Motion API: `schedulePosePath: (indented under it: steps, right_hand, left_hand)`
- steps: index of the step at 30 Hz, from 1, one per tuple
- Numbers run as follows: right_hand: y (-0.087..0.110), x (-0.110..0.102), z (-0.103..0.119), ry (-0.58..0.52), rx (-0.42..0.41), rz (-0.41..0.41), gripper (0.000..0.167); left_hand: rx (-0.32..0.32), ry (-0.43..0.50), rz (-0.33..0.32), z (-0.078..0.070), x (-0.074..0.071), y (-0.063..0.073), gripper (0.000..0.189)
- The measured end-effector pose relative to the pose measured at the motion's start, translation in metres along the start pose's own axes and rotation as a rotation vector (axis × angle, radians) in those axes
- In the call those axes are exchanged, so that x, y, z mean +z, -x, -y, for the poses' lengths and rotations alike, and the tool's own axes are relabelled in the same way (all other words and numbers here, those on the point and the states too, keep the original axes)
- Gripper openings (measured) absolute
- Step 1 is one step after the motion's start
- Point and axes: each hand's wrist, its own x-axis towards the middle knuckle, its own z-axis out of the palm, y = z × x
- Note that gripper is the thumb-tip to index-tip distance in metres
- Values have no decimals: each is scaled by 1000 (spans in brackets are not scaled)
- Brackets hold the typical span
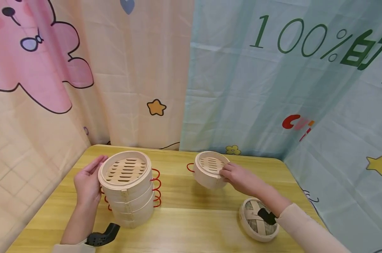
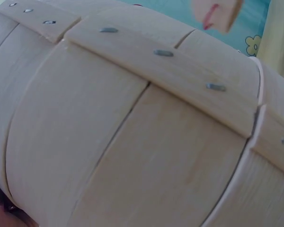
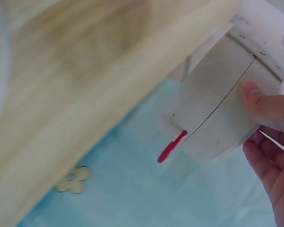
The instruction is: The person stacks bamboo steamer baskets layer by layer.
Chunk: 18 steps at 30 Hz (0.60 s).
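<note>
I confirm that the right grip (image 1: 240,178) pinches the single steamer tier (image 1: 207,178), thumb on its outer wall, near the rear edge of the surface (image 1: 184,218) (a red loop (image 3: 172,147) projects from the wall). I read the left grip (image 1: 88,181) as wide, laid against the left side of the steamer stack (image 1: 132,202). The woven lid (image 1: 253,227) lies near the right forearm (image 1: 273,198)

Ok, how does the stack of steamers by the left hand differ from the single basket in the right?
The stack has several tiers; the basket is one tier. The left hand rests against the stack's side, while the right hand holds the basket. Both are pale, with slotted floors and red loops.
</note>
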Motion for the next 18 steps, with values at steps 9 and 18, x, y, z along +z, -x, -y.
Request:
schedulePosePath:
  steps: [9, 18]
  right_hand:
    - [-73, -42, 24, 21, -103, -89, 21]
    - [-130, -71, 53, 46, -193, -104, 20]
  left_hand:
    - [-55, 44, -62, -11, 8, 6, 21]
    - [-57, 33, -64, -10, 9, 7, 20]
